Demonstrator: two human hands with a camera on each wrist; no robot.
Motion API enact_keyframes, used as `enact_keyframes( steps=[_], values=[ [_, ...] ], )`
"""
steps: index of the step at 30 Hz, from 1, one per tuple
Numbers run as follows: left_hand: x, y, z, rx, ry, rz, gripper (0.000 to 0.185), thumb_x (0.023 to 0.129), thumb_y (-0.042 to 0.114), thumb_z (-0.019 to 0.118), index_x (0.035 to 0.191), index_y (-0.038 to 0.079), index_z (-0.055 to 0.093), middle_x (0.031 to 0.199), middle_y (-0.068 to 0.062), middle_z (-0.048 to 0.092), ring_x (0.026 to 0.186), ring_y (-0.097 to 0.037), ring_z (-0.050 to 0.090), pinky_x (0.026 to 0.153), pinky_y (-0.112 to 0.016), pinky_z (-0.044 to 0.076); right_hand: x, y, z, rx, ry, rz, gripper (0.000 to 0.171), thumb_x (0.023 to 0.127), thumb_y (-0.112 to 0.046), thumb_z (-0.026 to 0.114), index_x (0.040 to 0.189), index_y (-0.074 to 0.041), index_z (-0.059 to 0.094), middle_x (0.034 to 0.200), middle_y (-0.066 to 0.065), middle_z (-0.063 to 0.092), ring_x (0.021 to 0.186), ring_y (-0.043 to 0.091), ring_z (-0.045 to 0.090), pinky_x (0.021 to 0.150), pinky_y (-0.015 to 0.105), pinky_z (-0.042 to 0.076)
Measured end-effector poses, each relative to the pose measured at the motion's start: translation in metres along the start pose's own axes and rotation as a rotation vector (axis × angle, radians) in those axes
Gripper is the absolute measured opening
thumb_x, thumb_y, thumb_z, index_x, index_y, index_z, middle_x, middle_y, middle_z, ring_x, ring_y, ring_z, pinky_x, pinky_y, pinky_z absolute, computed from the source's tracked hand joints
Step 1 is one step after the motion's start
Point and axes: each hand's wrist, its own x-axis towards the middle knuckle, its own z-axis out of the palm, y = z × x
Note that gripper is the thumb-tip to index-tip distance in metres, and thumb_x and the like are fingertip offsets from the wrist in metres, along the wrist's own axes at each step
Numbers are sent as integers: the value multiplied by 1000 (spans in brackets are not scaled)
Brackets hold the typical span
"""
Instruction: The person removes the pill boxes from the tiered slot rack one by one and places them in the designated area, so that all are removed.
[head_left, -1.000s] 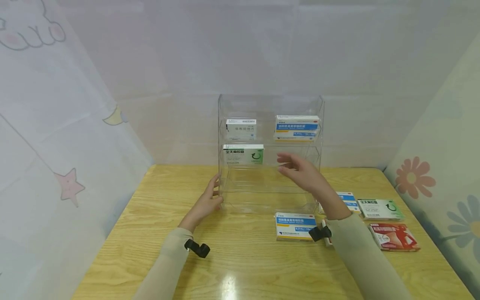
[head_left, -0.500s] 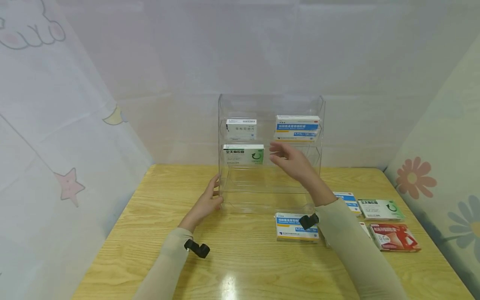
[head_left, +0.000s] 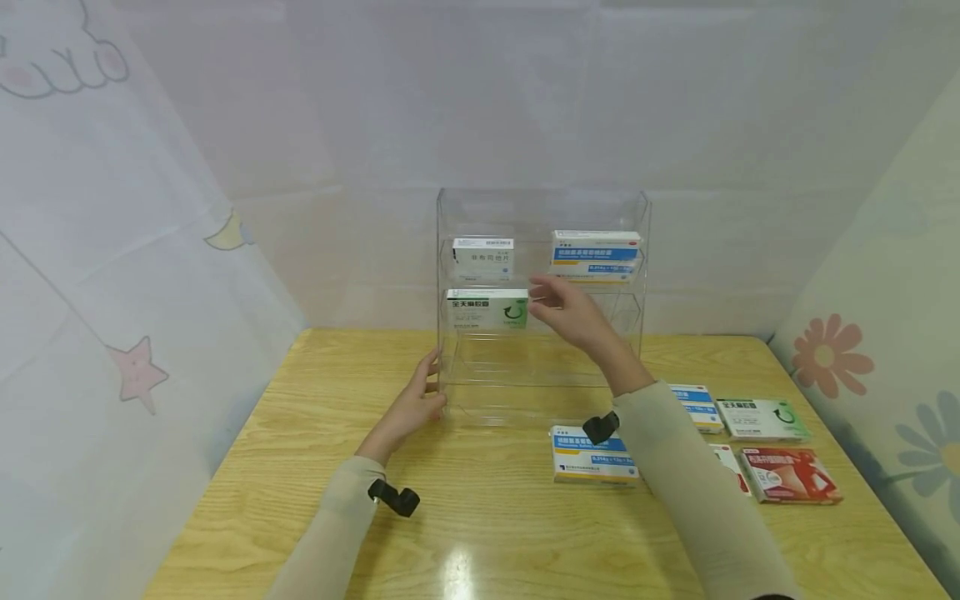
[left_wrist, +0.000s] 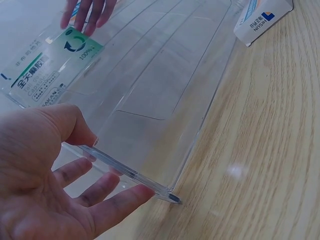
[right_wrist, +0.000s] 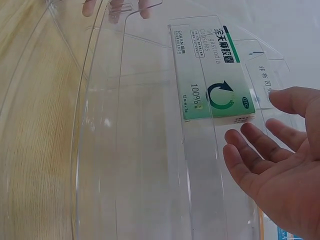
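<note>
Green-and-white carton (right_wrist: 212, 75), slim, black-lettered

A light wooden table (head_left: 315, 500) with visible grain adjoined a pale, creased back wall (head_left: 480, 108). The left wall (head_left: 97, 208) bore an outlined cartoon figure (head_left: 56, 71) above a pink star (head_left: 139, 373) on a thin line; a crescent moon (head_left: 228, 232) lay near the corner. The right wall (head_left: 862, 250) carried a reddish flower (head_left: 823, 357) and a blue-grey flower (head_left: 932, 450). A bright reflection (head_left: 457, 573) marked the tabletop's near part.
</note>
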Motion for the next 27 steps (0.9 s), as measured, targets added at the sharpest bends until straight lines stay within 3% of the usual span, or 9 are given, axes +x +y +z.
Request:
enact_keyframes(
  steps=[5,11,17,22,27],
  values=[
    [-1,0,0,-18,-7,1,84,98,3,51,163,30,5,163,-16,16,139,-48,34,92,-58,53,2,-3,4,-19,1,22,54,101,-26,62,152,-17,46,138,9,58,131,29,53,108,47,45],
    [-3,1,0,-4,3,0,85,97,4,52,163,30,7,162,-16,18,137,-47,36,90,-54,55,5,-6,10,-44,2,10,54,100,-20,62,151,-13,47,135,11,57,128,29,54,107,45,47],
    [-6,1,1,0,0,-5,85,97,4,53,163,32,7,162,-15,18,138,-47,35,93,-54,54,8,-4,19,-91,27,-21,44,97,-12,65,141,-8,58,129,10,54,121,29,56,103,43,49],
    [-5,-2,1,2,-11,-5,86,97,4,52,163,35,7,163,-15,17,139,-47,34,93,-56,53,10,-3,23,-98,44,-2,37,96,-11,66,132,-9,62,130,10,57,120,29,58,101,44,51],
    [-5,-1,1,-22,-24,-14,87,97,3,51,163,31,2,164,-17,12,141,-48,30,96,-61,50,9,-2,24,-94,53,33,36,98,-14,65,133,-13,60,133,9,60,124,30,58,102,47,50]
  ],
)
